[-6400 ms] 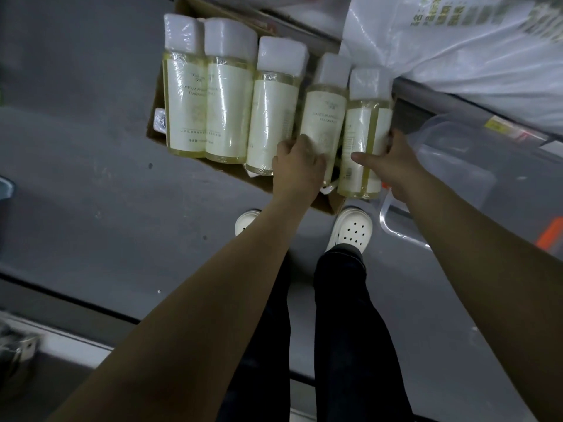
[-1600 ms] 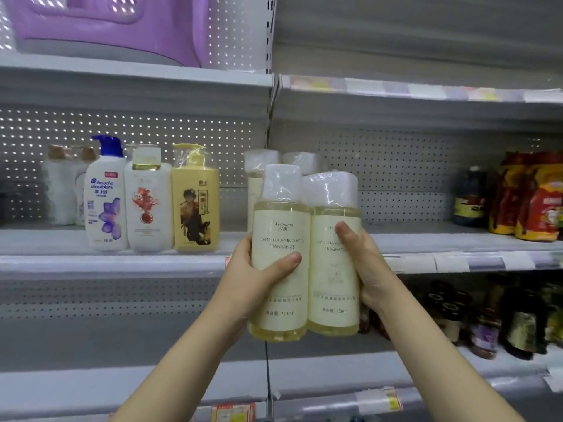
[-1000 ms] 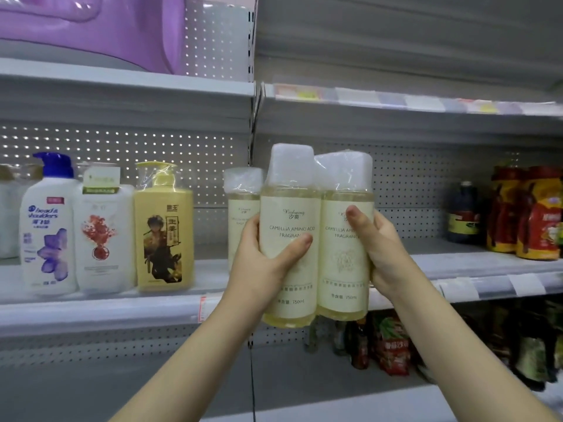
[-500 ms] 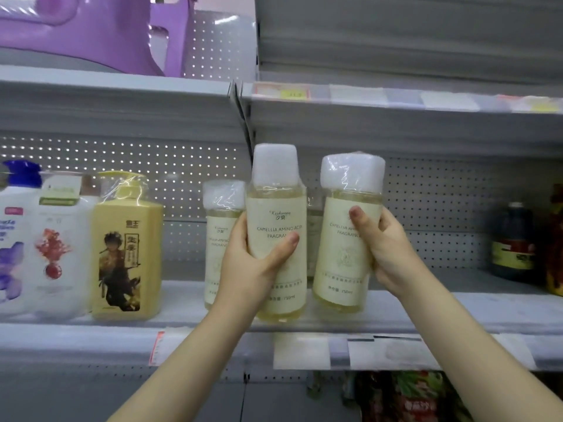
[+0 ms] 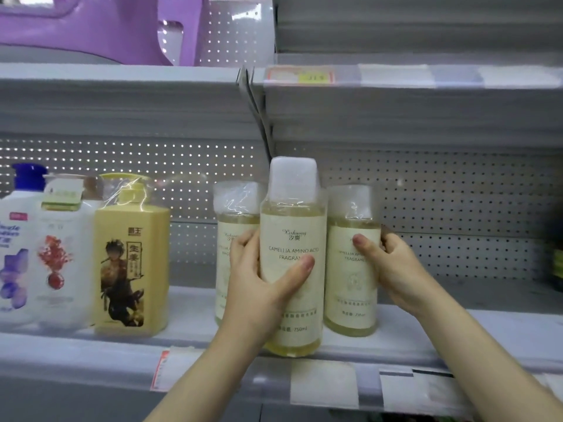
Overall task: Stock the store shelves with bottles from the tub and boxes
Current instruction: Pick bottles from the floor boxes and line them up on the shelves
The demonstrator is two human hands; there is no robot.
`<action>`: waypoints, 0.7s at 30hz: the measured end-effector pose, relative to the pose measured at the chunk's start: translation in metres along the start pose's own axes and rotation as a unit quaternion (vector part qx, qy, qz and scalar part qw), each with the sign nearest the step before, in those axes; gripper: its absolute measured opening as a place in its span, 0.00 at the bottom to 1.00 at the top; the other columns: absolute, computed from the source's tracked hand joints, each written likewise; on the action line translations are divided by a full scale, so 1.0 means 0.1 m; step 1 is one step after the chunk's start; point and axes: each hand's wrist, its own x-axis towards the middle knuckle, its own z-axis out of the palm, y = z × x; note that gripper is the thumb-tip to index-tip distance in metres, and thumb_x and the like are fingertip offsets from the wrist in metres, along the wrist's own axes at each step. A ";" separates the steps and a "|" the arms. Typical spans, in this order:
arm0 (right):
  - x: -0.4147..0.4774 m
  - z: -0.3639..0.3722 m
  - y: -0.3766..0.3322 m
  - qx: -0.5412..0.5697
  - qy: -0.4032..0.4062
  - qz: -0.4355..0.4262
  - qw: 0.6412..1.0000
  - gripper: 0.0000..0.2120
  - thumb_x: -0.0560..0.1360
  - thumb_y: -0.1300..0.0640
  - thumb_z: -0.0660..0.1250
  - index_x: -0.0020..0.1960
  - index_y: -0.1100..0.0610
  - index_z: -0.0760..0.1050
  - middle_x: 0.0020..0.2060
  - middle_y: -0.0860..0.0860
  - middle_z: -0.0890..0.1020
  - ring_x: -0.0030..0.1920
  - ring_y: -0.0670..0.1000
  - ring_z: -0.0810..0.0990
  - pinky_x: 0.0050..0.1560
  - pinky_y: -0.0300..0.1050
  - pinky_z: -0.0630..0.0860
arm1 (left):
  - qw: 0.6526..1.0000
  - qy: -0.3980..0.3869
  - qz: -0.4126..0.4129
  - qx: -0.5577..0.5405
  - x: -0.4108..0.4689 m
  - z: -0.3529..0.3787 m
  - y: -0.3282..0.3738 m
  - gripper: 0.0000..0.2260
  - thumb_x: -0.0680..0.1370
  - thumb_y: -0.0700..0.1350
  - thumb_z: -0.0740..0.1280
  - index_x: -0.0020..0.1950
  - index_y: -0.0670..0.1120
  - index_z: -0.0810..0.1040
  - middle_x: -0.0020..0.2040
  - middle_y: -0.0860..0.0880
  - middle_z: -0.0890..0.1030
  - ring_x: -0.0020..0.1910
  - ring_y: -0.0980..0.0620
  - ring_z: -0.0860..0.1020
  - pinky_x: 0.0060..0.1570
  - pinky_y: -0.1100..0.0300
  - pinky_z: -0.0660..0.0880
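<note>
My left hand (image 5: 259, 287) grips a pale yellow camellia bottle (image 5: 294, 239) with a white wrapped cap; its base is at the front edge of the grey shelf (image 5: 502, 327). To its right, my right hand (image 5: 393, 269) holds a second camellia bottle (image 5: 350, 287) of the same kind, standing further back on the shelf. Behind my left hand stands a third matching bottle (image 5: 234, 214), partly hidden by my fingers.
Left on the same shelf stand a yellow pump bottle (image 5: 131, 269), a white bottle with a red flower (image 5: 61, 257) and a blue-capped shampoo bottle (image 5: 15, 239). A purple plastic item (image 5: 91, 22) sits on the shelf above. Dark bottles show at the far right edge.
Both hands have moved forward and down with their bottles. The right bottle now stands on the shelf and the left bottle's base has reached the shelf's front edge.
</note>
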 end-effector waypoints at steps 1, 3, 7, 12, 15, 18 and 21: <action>0.00 -0.02 -0.02 -0.014 -0.013 0.007 1.000 0.25 0.68 0.51 0.71 0.63 0.56 0.73 0.54 0.54 0.84 0.52 0.52 0.85 0.48 0.47 0.82 | 1.000 0.000 0.002 -0.002 0.00 0.00 -0.01 0.30 0.58 0.65 0.69 0.58 0.56 0.77 0.58 0.56 0.70 0.55 0.73 0.71 0.49 0.81 0.67; 0.00 -0.04 -0.07 -0.045 -0.038 0.022 0.998 0.25 0.68 0.49 0.71 0.63 0.55 0.73 0.55 0.53 0.84 0.54 0.51 0.84 0.52 0.48 0.81 | 1.000 -0.001 -0.001 -0.005 0.01 -0.01 -0.05 0.30 0.58 0.65 0.70 0.58 0.56 0.77 0.58 0.57 0.70 0.55 0.70 0.72 0.51 0.77 0.69; -0.07 -0.09 -0.13 -0.154 -0.063 0.052 0.985 0.28 0.64 0.49 0.76 0.62 0.50 0.72 0.55 0.47 0.84 0.54 0.46 0.83 0.56 0.45 0.78 | 1.000 -0.004 -0.001 -0.013 0.01 0.00 -0.07 0.30 0.58 0.65 0.70 0.59 0.57 0.77 0.58 0.58 0.69 0.55 0.70 0.73 0.52 0.76 0.70; -0.19 -0.14 -0.07 -0.192 -0.075 0.091 0.974 0.42 0.66 0.59 0.79 0.72 0.43 0.60 0.59 0.45 0.79 0.58 0.47 0.80 0.57 0.50 0.79 | 1.000 -0.003 -0.001 -0.011 0.01 0.00 -0.08 0.29 0.58 0.66 0.69 0.57 0.59 0.76 0.58 0.60 0.69 0.56 0.69 0.72 0.52 0.76 0.70; -0.20 -0.13 -0.05 -0.186 -0.059 0.077 0.978 0.44 0.65 0.59 0.79 0.72 0.39 0.59 0.60 0.49 0.77 0.57 0.51 0.81 0.59 0.56 0.79 | 1.000 -0.004 0.000 -0.012 0.01 0.01 -0.07 0.29 0.58 0.66 0.69 0.57 0.60 0.76 0.58 0.61 0.69 0.55 0.72 0.72 0.51 0.78 0.69; -0.17 -0.13 -0.05 -0.190 -0.058 0.078 0.977 0.45 0.66 0.60 0.79 0.73 0.40 0.58 0.59 0.52 0.77 0.56 0.52 0.82 0.58 0.57 0.79 | 1.000 -0.005 0.000 -0.019 0.01 0.01 -0.06 0.28 0.57 0.66 0.69 0.55 0.61 0.76 0.58 0.62 0.69 0.55 0.72 0.71 0.49 0.80 0.69; -0.12 -0.12 0.00 -0.189 -0.052 0.077 0.978 0.46 0.67 0.61 0.78 0.74 0.39 0.55 0.56 0.50 0.79 0.55 0.49 0.81 0.57 0.56 0.79 | 1.000 -0.004 -0.001 -0.021 0.01 0.01 -0.05 0.26 0.57 0.66 0.70 0.54 0.62 0.76 0.58 0.63 0.69 0.55 0.71 0.72 0.50 0.78 0.70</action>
